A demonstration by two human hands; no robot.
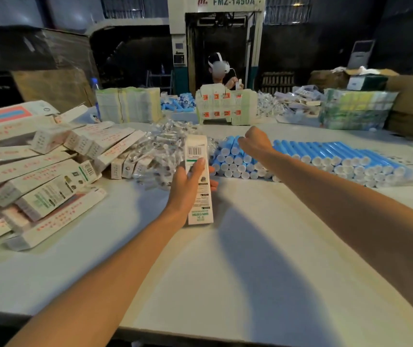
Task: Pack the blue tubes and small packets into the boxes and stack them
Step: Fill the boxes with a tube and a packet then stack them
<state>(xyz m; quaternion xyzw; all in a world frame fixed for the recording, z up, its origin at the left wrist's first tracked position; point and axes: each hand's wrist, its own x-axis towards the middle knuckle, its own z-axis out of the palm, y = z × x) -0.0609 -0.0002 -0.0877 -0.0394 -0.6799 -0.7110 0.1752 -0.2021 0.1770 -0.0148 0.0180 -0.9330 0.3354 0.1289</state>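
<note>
We are gripping a barcoded white carton in our left hand while our right hand is curling onto the blue tubes beneath it, perhaps pinching one.

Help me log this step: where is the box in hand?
Head view, centre: the box is in the left hand, between the packet heap and the blue tubes.

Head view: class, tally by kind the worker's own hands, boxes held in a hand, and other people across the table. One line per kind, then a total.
Hands: 2 (left hand, right hand)
Boxes held: 1 (box, gripped by the left hand)
Other people: 1 (person behind the far stacks)
Total: 4
</note>
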